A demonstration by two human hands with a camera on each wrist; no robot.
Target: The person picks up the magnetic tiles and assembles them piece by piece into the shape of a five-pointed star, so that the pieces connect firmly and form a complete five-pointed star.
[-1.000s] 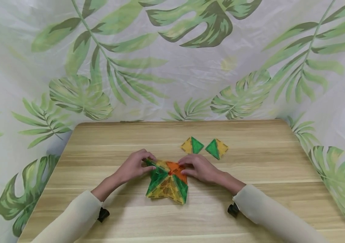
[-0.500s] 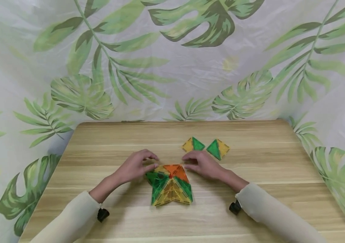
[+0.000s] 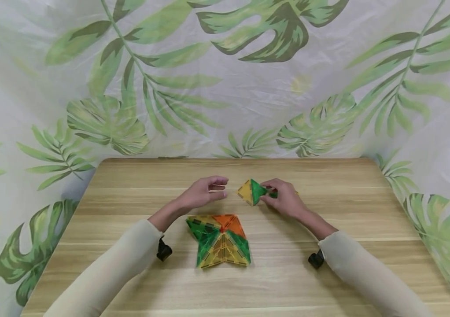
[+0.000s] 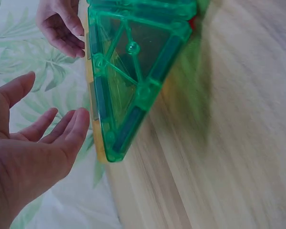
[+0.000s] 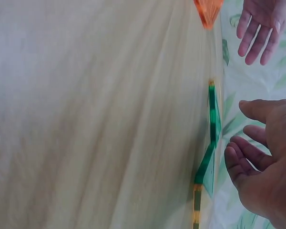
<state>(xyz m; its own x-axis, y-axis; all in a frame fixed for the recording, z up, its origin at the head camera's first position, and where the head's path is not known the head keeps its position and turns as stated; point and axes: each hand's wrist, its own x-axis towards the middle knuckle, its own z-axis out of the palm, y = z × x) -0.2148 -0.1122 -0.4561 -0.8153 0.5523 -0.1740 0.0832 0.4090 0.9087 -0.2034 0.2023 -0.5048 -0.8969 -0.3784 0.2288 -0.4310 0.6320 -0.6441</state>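
Note:
A star-shaped build of clear magnetic tiles (image 3: 224,246), green, yellow and orange, stands on the table; its green side (image 4: 126,71) looms large in the left wrist view. Behind it lies a flat pair of triangle tiles, one yellow (image 3: 245,192), one green (image 3: 256,192). My right hand (image 3: 285,199) is over a second green-and-yellow pair (image 5: 206,167), mostly hiding it in the head view. Its thumb and fingers are apart near the green tips, and no grip on a tile shows. My left hand (image 3: 204,192) hovers left of the first pair, holding nothing, fingers extended.
The wooden table (image 3: 130,176) ends at a back edge against a leaf-patterned cloth (image 3: 225,101). A small black wrist camera (image 3: 164,251) hangs under the left cuff, another (image 3: 316,259) under the right cuff.
Both hands have left the star-shaped build, which settled slightly nearer to me. The right hand has moved back and right to the flat tile pairs; the left hand has moved back and right above the table.

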